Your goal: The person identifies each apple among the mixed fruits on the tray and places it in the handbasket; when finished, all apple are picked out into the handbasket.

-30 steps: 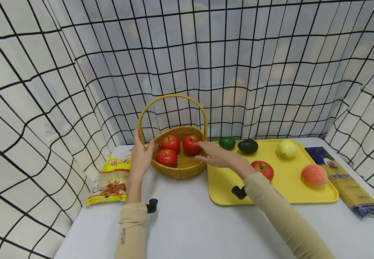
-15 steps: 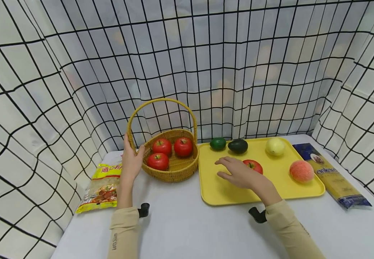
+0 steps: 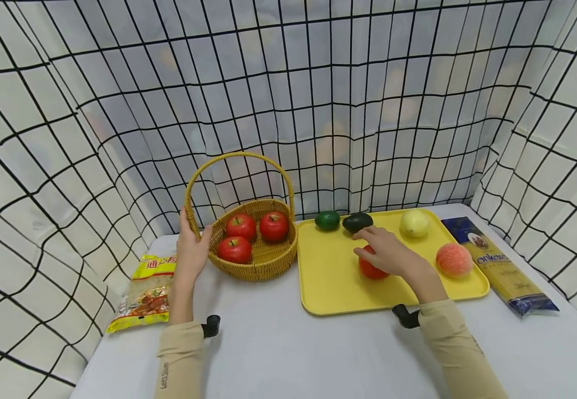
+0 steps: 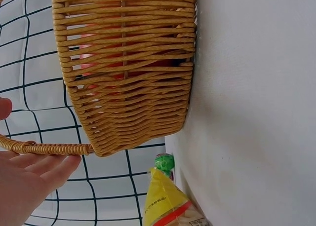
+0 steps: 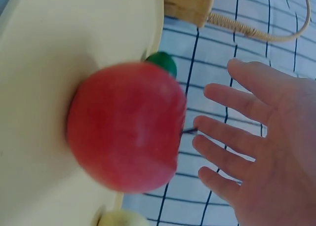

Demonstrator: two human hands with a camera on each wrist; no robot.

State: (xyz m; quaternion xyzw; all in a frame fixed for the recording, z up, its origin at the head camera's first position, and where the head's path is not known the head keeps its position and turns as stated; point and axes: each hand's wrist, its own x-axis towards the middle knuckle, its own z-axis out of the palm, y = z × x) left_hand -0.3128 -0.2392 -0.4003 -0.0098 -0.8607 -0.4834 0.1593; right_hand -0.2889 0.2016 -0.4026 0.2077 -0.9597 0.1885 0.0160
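Observation:
In the head view my left hand (image 3: pixel 191 249) is at the left end of the wicker basket's (image 3: pixel 255 271) handle (image 3: pixel 188 202). The left wrist view shows its straight fingers lying against the handle, with the thumb held apart. The basket contains three red apples (image 3: pixel 234 250). My right hand (image 3: pixel 393 252) reaches over another red apple (image 3: pixel 369 267) on the yellow tray (image 3: pixel 328 291). Seen from the right wrist, the fingers are spread and relaxed beside the stem of this apple (image 5: pixel 126 127), holding nothing.
Two dark green avocado-like fruits (image 3: pixel 327 220) lie along the tray's back edge. A pale yellow fruit (image 3: pixel 414 223) and a peach (image 3: pixel 454 260) sit on its right side. A yellow food bag (image 3: pixel 148 293) is left of the basket, a pasta packet (image 3: pixel 498 266) right of the tray. Black netting surrounds the table.
My right hand has moved right, from beside the basket's apples to over the apple on the tray. My left hand stays at the handle. The head view has shifted slightly.

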